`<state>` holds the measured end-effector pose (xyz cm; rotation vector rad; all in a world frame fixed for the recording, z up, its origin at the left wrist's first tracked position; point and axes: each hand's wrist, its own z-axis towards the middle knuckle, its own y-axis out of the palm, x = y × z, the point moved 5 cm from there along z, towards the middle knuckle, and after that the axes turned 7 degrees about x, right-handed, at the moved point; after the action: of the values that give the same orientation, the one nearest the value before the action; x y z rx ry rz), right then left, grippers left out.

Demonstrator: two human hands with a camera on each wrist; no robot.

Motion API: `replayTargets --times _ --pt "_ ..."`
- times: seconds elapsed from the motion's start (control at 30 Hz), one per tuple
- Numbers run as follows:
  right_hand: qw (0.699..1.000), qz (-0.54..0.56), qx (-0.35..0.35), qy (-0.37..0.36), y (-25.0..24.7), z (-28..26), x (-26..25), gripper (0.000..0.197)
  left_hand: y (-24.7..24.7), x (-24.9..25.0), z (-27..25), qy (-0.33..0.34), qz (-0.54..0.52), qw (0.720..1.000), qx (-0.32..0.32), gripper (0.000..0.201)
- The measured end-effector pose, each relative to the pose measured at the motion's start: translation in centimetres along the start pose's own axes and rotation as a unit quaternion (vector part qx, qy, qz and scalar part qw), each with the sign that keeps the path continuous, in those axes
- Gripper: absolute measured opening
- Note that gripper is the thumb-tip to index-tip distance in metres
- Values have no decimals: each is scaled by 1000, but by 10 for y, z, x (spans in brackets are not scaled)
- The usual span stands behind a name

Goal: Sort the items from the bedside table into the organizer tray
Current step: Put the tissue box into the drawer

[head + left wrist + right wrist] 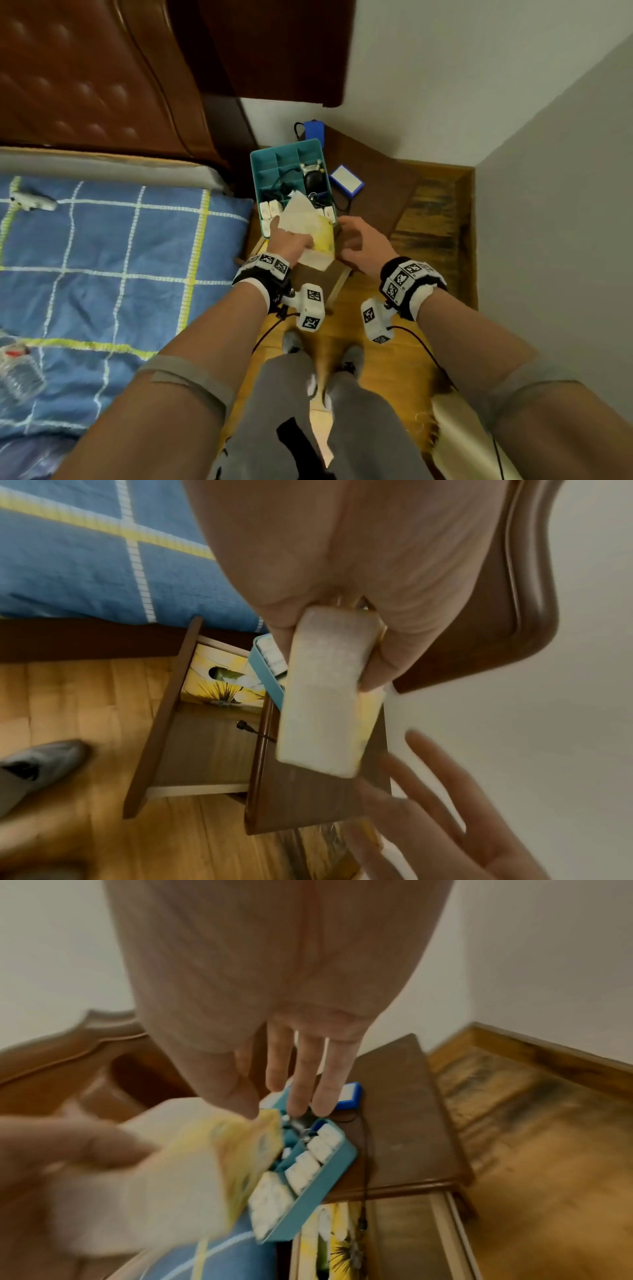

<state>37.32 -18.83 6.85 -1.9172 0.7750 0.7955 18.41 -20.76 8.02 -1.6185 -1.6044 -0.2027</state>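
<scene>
Wooden flooring (pixel 373 308) runs under my feet, and beside the bed (pixel 102 257) with its blue checked cover stands the dark brown bedside surface (pixel 376 178), its drawer (pixel 192 750) pulled open toward me. On that surface sits the teal organizer tray (pixel 255 164), divided into compartments; the ones nearest me hold a row of small white blocks (pixel 301 1167), and farther compartments hold dark cables and a black rounded item that I cannot identify. Just right of the tray, on the surface, lies a blue-edged white box (pixel 346 180), and behind the tray stands another blue item (pixel 314 129) with a black cord.

My left hand (pixel 291 243) grips a soft tissue pack (pixel 313 233), white with yellow wrapping, with fingers and thumb curled round one end. The pack hangs in the air over the near end of the tray and the front edge of the surface, a tissue sticking up from it. It is blurred in both wrist views. My right hand (pixel 363 243) hovers just right of the pack, fingers spread and loosely bent, holding nothing; I cannot tell whether its fingertips touch the pack.

Inside the open drawer lies a second yellow tissue pack (pixel 219 680) with a dark plant print, partly under the overhanging end of the tray. A clear plastic bottle (pixel 19 377) lies on the bed cover.
</scene>
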Motion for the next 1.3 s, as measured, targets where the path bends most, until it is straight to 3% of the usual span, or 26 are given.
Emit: replayTargets --times 0.03,0.1,0.17,0.23,0.3,0.43,0.57,0.63,0.73,0.83,0.93,1.03,1.2,1.3 --pt "999 1 36 37 -9 4 21 56 6 2 5 3 13 1000 -3 78" --pt "989 -1 73 132 -19 12 69 50 19 4 20 9 38 999 -13 63" --pt "967 15 65 247 -11 18 119 55 34 5 39 15 45 999 -13 42" --pt "936 51 38 346 9 24 164 66 53 4 60 -7 47 999 -24 50" --pt "916 65 19 395 26 30 192 70 82 0 78 -20 66 996 -58 47" --pt "907 88 36 410 38 55 201 61 124 -16 110 -72 27 991 -105 58" --pt "868 159 69 464 48 68 222 57 151 -29 137 -108 -32 981 -157 45" --pt "844 195 75 494 56 66 235 56 164 -38 145 -107 -18 979 -175 51" --pt "810 266 58 520 77 68 258 57 182 -59 152 -89 42 977 -188 81" --pt "787 347 42 508 97 71 272 67 196 -71 154 -46 103 972 -208 65" --pt "780 390 44 488 103 81 280 63 201 -82 157 -25 143 969 -200 54" --pt "784 387 54 483 97 86 293 68 205 -90 157 -51 124 970 -200 46" --pt "796 370 90 471 92 95 307 48 215 -116 170 -92 72 979 -166 74" --pt "799 365 81 470 92 98 309 49 212 -104 159 -98 72 981 -150 66"
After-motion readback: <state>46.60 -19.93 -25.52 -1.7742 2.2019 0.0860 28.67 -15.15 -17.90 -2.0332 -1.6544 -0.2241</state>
